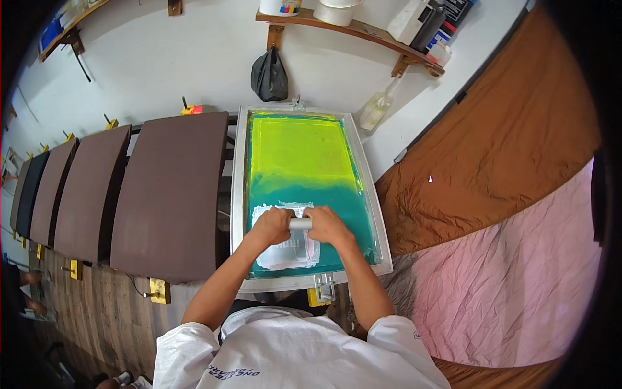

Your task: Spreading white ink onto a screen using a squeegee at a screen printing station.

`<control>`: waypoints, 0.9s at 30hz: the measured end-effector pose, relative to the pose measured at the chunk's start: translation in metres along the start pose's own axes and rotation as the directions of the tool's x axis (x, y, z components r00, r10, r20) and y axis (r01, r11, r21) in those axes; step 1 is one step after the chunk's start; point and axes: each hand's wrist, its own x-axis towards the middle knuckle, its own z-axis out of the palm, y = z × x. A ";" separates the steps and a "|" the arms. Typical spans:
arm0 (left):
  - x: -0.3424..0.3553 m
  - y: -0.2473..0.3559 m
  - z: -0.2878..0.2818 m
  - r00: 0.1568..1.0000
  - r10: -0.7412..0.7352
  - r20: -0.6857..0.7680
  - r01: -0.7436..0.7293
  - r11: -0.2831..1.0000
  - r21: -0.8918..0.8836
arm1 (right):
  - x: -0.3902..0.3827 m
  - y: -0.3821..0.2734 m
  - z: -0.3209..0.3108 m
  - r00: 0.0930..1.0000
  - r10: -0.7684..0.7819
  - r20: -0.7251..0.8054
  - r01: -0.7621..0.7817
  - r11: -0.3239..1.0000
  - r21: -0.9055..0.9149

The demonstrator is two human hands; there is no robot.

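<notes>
While two hands [271, 227] [329, 227] grip one grey handle [300, 223], one framed screen [238, 194] beneath, two clamps [324, 286]

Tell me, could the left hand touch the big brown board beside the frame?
Probably yes, if the left hand lets go of the grey bar. The brown board lies just left of the frame, and nothing tall seems to stand in between.

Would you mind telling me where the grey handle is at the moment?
In the head view, the grey handle is just below centre, gripped by the left hand and right hand over the lower part of the framed screen.
</notes>
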 end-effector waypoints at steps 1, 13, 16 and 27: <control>-0.006 0.008 -0.003 1.000 -0.005 0.025 0.005 1.000 -0.015 | -0.009 -0.001 0.002 1.000 0.016 -0.013 -0.016 1.000 0.006; -0.064 0.028 -0.013 0.969 0.061 0.238 -0.022 0.986 -0.165 | -0.078 -0.046 0.008 0.994 0.075 0.081 -0.078 0.996 0.035; -0.053 0.015 -0.023 0.990 0.051 0.129 -0.034 0.991 -0.131 | -0.055 -0.055 -0.004 0.993 0.090 0.080 -0.093 0.995 0.038; -0.081 -0.021 0.011 0.973 0.163 -0.163 -0.206 0.935 -0.289 | -0.056 -0.087 0.054 0.992 0.045 -0.122 -0.089 0.915 -0.393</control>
